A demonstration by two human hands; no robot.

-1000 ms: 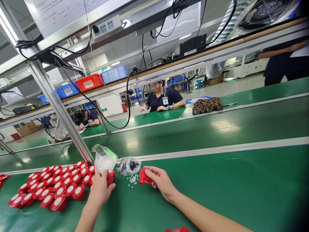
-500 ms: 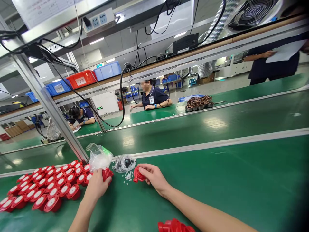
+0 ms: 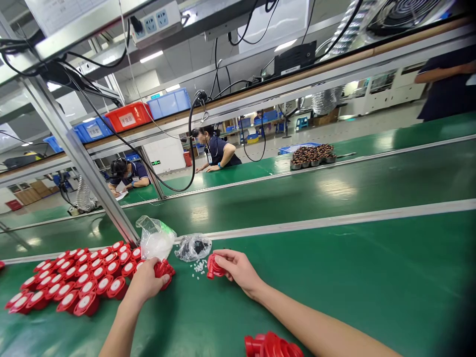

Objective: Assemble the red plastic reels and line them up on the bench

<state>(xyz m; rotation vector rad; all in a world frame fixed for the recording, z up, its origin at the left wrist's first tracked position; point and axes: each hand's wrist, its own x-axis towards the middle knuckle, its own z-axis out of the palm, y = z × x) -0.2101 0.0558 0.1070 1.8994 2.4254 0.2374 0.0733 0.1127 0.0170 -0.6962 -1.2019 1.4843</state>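
My left hand point(image 3: 147, 282) is closed around red plastic parts point(image 3: 165, 271), with short spouts showing past the fingers; how many it holds I cannot tell. Pinched between thumb and fingers of my right hand point(image 3: 238, 270) is a round red plastic part point(image 3: 214, 267) with a short spout. Small white pieces point(image 3: 200, 267) lie scattered on the green bench between the hands. Just behind them are a clear bag of black pieces point(image 3: 194, 247) and an open clear bag of white pieces point(image 3: 156, 240). More red plastic parts point(image 3: 273, 345) lie near the bottom edge.
Rows of red parts with white discs point(image 3: 84, 280) cover the left of the bench. A metal post point(image 3: 80, 156) rises behind them. Cables hang from the shelf. Copper-coloured parts point(image 3: 314, 154) sit on the far bench, where several people are working.
The view has shifted slightly. Both hands keep hold of their red parts in nearly the same place. The co-worker at the centre back has leaned to the left.
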